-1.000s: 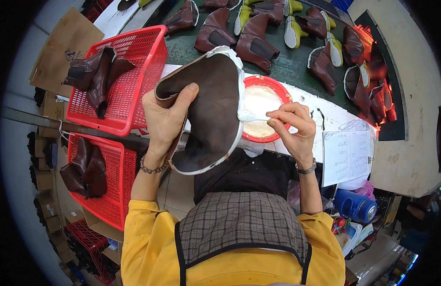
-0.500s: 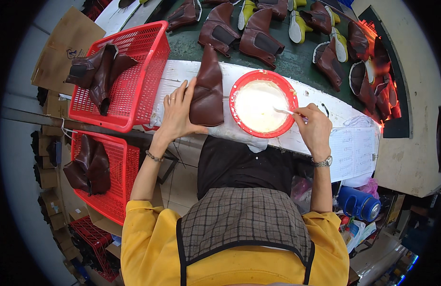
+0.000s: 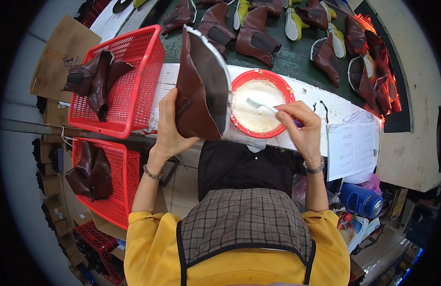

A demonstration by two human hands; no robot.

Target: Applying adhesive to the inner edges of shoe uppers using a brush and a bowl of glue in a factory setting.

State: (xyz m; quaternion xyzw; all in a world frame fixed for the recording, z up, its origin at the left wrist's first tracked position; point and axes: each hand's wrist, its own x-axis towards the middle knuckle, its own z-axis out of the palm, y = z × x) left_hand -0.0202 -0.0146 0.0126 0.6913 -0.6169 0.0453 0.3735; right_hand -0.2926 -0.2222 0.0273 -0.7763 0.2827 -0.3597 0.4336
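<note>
My left hand [image 3: 169, 125] is closed on the edge of a brown leather boot upper [image 3: 191, 97], thumb below and fingers along its left side. The upper is raised and tilted, so its dark inside and pale top edge face right, toward the bowl. In my right hand [image 3: 301, 125], the fingers pinch the white handle of a small brush [image 3: 256, 104]. Its head is over a red bowl [image 3: 291, 97] of creamy white paste [image 3: 258, 119], which stands on the white board just right of the upper.
Two red plastic baskets [image 3: 159, 52] with boot uppers stand at left. Across the dark green bench [image 3: 296, 57] lie brown uppers and yellow-green boot forms [image 3: 295, 24]. An orange glow lights the far right. An open notebook [image 3: 350, 150] lies right, above a blue flask [image 3: 361, 200].
The boot upper, flat on the board before, is now lifted and turned so its inside shows. My right hand has moved slightly left, and the brush head now shows above the paste.
</note>
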